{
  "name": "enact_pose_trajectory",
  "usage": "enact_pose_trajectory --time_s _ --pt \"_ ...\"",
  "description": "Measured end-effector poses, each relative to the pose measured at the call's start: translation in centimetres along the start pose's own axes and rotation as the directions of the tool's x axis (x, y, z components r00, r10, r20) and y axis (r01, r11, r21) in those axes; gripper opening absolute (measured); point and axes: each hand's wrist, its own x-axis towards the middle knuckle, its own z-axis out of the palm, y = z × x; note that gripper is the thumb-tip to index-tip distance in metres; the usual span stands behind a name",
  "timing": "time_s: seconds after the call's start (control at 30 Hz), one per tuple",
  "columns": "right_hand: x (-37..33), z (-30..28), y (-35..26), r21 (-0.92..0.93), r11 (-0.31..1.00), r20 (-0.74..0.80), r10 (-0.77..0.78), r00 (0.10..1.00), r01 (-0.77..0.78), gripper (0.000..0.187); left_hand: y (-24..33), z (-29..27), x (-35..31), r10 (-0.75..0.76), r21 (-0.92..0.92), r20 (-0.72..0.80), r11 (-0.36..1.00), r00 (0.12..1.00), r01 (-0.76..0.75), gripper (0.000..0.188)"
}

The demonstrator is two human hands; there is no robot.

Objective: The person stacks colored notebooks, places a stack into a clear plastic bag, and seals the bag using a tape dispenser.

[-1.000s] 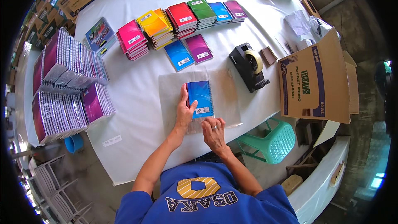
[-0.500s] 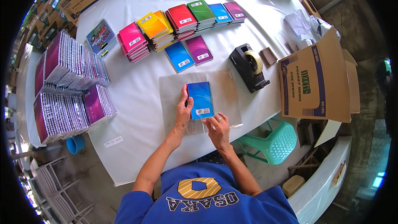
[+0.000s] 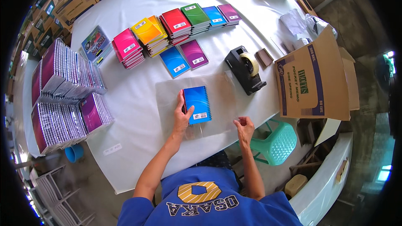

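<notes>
My left hand [image 3: 181,116] is wrapped round the left side of a small stack of spiral notebooks. A blue notebook [image 3: 197,102] lies on top, its wire spine to the right; red shows at the stack's left edge. Under the stack a clear plastic sheet [image 3: 167,92] is spread on the white table. At the sheet's lower right corner my right hand [image 3: 245,129] has curled fingers, thumb and forefinger pinched on what looks like the sheet's edge. Just beyond the sheet, a loose blue notebook [image 3: 175,62] and a purple notebook [image 3: 194,54] lie side by side.
Behind stand stacked pink [image 3: 127,50], yellow [image 3: 147,31], red [image 3: 176,21] and green notebooks [image 3: 195,14]. Wrapped notebook bundles [image 3: 69,75] rise at the left. To the right are a black tape dispenser [image 3: 240,73], an open carton [image 3: 307,81] and a green stool [image 3: 278,142].
My right hand has left the notebook's lower edge and moved right to the sheet's corner. My left hand still holds the stack. The whole view has shifted slightly.
</notes>
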Motion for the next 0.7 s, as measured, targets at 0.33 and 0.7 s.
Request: enact_pose_trajectory --time_s 0.33,0.7 --pt "-0.4 1.0 1.0 -0.378 0.911 -0.012 -0.182 0.983 0.164 0.021 0.4 -0.2 0.1 -0.032 -0.011 0.009 0.999 0.999 0.033 0.076" --pt "-0.3 0.9 -1.4 -0.31 0.95 0.064 0.003 0.998 0.017 0.027 0.7 -0.4 0.0 -0.028 0.043 0.004 0.999 1.0 0.028 0.079"
